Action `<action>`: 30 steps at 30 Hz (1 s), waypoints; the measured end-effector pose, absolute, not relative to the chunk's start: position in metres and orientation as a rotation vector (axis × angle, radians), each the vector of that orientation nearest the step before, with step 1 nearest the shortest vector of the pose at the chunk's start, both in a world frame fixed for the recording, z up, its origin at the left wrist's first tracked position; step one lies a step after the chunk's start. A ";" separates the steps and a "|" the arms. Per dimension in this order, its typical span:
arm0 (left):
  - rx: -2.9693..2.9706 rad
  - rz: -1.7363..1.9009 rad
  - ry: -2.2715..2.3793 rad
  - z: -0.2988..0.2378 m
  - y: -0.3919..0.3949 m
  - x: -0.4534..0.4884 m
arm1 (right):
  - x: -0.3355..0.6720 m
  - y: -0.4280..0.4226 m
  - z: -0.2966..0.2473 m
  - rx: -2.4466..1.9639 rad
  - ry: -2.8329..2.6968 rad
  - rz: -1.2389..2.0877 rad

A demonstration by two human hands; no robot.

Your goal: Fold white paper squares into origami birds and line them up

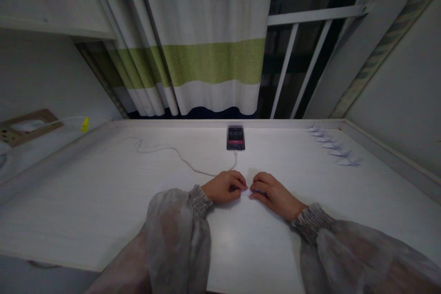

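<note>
My left hand (225,187) and my right hand (272,191) meet at the middle of the white desk (103,193), fingers curled. Between their fingertips they pinch a small piece of white paper (248,191) that lies on the desk; most of it is hidden by the fingers. Both wrists carry sheer grey sleeves with gathered cuffs. A ring shows on a finger of my left hand.
A phone (235,138) stands at the desk's back edge, its white cable (165,150) trailing left. Several small folded white paper shapes (332,144) lie in a row at the back right. A striped curtain (206,55) hangs behind. A wall socket (24,126) sits at left.
</note>
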State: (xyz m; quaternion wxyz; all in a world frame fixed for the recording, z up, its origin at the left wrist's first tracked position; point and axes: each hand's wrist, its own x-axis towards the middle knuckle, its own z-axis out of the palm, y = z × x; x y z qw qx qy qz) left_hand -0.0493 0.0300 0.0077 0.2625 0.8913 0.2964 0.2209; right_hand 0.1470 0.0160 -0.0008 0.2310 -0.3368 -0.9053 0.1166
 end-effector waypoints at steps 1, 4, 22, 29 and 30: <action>2.410 0.596 0.795 0.008 0.030 -0.049 | 0.147 0.016 -0.001 -0.922 -2.492 0.311; 2.419 0.597 0.768 0.009 0.031 -0.050 | 0.148 0.016 -0.002 -0.902 -2.496 0.288; 2.405 0.584 0.779 0.003 0.035 -0.049 | 0.144 0.015 0.000 -0.881 -2.527 0.353; 2.294 0.607 0.826 0.001 0.037 -0.048 | 0.143 0.018 0.000 -0.861 -2.495 0.467; 2.294 0.606 0.823 0.001 0.037 -0.048 | 0.143 0.018 0.000 -0.861 -2.497 0.472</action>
